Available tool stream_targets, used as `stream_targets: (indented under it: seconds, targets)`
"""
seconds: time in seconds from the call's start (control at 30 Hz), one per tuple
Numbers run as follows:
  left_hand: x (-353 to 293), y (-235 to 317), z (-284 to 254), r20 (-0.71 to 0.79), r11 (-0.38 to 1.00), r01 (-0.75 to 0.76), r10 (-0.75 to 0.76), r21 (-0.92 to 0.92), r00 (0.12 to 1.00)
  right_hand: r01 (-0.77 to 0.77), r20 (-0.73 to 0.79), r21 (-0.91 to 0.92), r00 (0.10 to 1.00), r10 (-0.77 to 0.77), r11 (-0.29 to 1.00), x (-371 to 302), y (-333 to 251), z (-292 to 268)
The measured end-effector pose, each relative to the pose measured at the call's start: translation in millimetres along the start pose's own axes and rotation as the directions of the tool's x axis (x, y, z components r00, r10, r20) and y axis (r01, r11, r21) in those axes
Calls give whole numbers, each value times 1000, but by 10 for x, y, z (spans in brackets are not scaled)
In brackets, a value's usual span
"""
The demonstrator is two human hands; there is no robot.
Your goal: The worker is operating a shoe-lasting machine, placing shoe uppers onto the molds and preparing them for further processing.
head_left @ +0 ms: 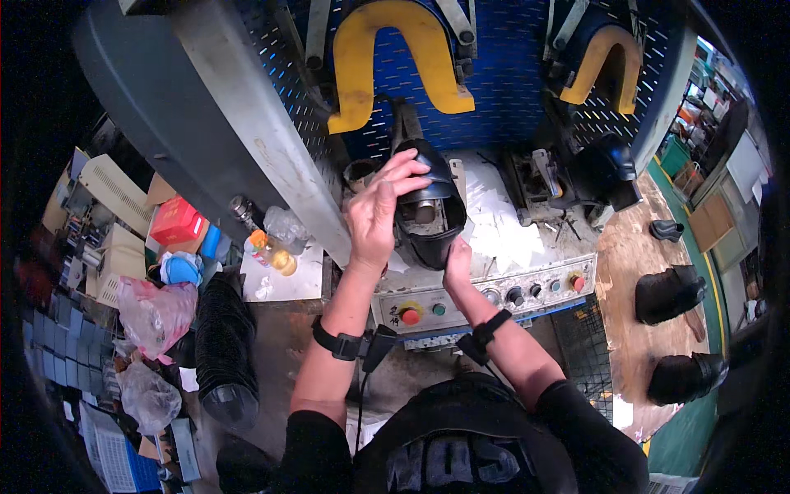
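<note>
Nearest me is the person's black cloth top, and I read the clock from there, straight ahead being twelve. Dark straps cinch both forearms. Just ahead runs a scuffed, pale metal control panel studded with round buttons.

Beyond it, at twelve, stands the black shoe upper — smooth and faintly glossy, rounded at its far end, with a long oval opening where a blunt metal piece shows. The left hand lies along its left side, half open, fingers stretched and slightly parted over the rounded end. The right hand is at its near right edge; its fingers are hidden behind the material (I can't tell whether they grip or only press).

Between nine and ten leans a long, ridged black stack, like nested shells. At two and three, a stained wooden board carries two more dark uppers, creased and dull.

Farther off at twelve hangs a thick yellow U-shaped pad, with a smaller, browner arch at one — both before a blue panel pierced with slots.
</note>
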State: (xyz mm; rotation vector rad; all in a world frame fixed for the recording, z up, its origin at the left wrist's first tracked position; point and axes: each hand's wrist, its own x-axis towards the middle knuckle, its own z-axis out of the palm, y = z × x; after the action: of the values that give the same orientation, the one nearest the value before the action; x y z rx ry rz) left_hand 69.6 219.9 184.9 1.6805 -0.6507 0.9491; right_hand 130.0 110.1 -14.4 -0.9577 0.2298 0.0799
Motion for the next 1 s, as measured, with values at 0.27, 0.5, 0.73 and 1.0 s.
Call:
stream_targets:
  seconds: [0.27, 0.5, 0.73, 1.0]
  targets:
    - [-377, 62, -122, 25, 995, 99, -99, 14, 995, 530, 232, -600, 832, -503, 599, 481, 35, 195]
    - [-1458, -16, -210, -45, 730, 649, -671, -213, 740, 613, 342, -717, 723, -600, 331, 1264, 55, 797]
    - [-2013, -29, -291, -73, 614, 733, -779, -291, 623, 695, 499, -716, 578, -646, 68, 1245, 315, 235]
    - [-2241, 160, -226, -64, 446, 848, -892, -288, 447, 499, 243, -732, 827, -506, 464, 1789, 468, 335]
